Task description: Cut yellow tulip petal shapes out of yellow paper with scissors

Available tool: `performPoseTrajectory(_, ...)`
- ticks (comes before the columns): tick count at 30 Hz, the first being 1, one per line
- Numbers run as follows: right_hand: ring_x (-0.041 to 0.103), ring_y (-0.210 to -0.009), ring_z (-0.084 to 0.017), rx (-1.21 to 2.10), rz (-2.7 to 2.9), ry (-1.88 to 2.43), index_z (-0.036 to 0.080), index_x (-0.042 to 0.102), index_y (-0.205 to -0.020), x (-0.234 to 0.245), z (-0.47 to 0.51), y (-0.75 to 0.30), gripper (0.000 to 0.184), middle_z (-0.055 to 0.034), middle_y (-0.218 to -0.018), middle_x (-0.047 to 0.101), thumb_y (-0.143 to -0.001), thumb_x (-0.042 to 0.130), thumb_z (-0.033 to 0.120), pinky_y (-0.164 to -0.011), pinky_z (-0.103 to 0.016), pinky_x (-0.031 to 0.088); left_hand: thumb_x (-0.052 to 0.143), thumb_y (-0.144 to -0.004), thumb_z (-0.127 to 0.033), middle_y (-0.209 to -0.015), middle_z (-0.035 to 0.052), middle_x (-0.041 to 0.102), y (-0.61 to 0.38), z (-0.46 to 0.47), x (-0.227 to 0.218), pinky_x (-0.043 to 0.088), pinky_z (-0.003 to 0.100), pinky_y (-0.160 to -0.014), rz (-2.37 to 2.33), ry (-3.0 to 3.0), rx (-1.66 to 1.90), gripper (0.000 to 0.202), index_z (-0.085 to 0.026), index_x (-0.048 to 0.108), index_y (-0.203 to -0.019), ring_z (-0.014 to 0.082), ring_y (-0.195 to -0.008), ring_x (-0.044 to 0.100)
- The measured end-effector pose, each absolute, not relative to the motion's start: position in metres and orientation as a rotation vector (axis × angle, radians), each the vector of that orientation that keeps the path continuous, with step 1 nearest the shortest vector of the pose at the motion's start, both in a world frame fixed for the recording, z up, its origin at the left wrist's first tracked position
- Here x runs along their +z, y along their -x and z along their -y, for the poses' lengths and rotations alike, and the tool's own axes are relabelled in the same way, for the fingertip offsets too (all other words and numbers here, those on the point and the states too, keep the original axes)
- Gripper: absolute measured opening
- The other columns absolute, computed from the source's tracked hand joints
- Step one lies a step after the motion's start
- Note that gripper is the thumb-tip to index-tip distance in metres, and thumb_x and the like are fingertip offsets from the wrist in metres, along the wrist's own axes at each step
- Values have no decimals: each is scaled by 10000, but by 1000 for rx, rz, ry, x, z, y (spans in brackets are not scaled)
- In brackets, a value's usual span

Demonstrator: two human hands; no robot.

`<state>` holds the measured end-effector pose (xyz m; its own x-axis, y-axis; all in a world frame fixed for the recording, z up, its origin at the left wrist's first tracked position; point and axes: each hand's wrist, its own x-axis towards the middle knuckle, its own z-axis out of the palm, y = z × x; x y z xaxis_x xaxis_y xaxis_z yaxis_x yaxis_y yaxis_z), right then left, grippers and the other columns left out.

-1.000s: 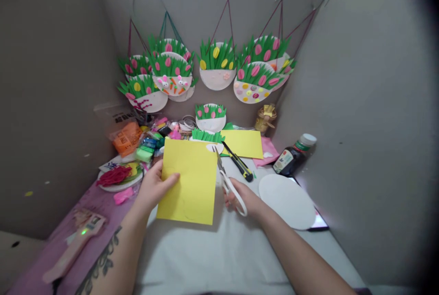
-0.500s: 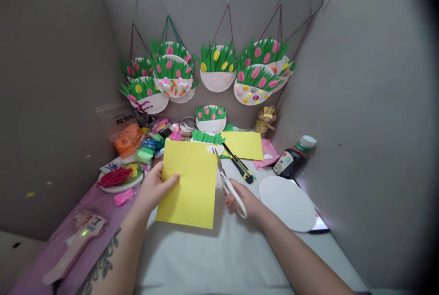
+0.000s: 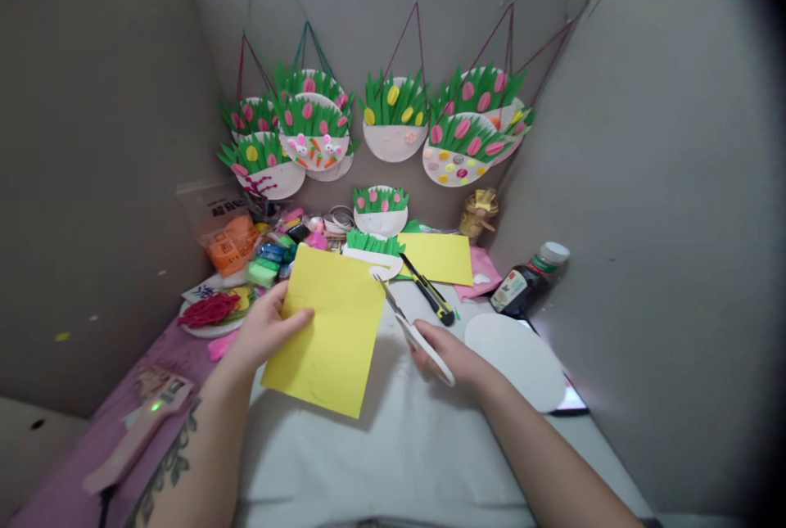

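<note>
A sheet of yellow paper [image 3: 325,331] is pinched along its left side by my left hand [image 3: 270,327], thumb on top. Faint drawn curves show near its lower edge. My right hand [image 3: 442,352] grips white-handled scissors [image 3: 423,348], fingers wrapped at the handles. The blades point up and left, with their tips at the sheet's upper right edge; whether they touch the paper I cannot tell. Just behind the sheet lies a white paper-plate piece with green paper grass [image 3: 374,245]. A black and yellow utility knife [image 3: 428,291] rests beyond the scissors.
Another yellow sheet [image 3: 439,258] lies at the back. To the right are a dark bottle [image 3: 528,278] and a white oval [image 3: 512,360] over a lit phone [image 3: 572,399]. Left stand clay packets [image 3: 264,266] and a pink glue gun [image 3: 138,434]. Decorated half-plates [image 3: 396,139] hang behind.
The yellow sheet has tilted, its bottom edge swinging left. My right hand and the scissors have shifted slightly right and turned, and the blades look closer together. The camera view has moved slightly.
</note>
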<state>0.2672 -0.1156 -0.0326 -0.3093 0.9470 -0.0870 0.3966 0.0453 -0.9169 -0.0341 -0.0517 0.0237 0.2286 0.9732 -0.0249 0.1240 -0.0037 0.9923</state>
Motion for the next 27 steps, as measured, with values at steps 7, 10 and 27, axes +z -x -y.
performPoseTrajectory(7, 435, -606, -104, 1320, 1819, 1326, 187, 455, -743, -27, 115, -275, 141, 30, -684, 502, -644, 555, 192, -516, -198, 341, 726, -659, -378, -1050, 107, 688, 44, 51, 26, 574, 358, -654, -1070, -1358, 869, 607, -172, 514, -1189, 280, -837, 687)
performPoseTrajectory(10, 414, -612, -104, 1312, 1862, 1309, 187, 447, -742, -28, 114, -278, 164, 32, -688, 489, -657, 576, 243, -519, -202, 330, 729, -658, -364, -1060, 104, 686, 46, 51, 30, 574, 360, -666, -1049, -1343, 843, 621, -176, 507, -1207, 279, -842, 687)
performPoseTrajectory(27, 394, -640, -115, 1317, 2053, 1282, 181, 453, -749, -29, 111, -289, 279, 23, -710, 465, -700, 617, 402, -538, -211, 310, 711, -669, -320, -1071, 81, 691, 51, 57, 46, 580, 367, -694, -1034, -1317, 726, 628, -205, 494, -1247, 293, -876, 684)
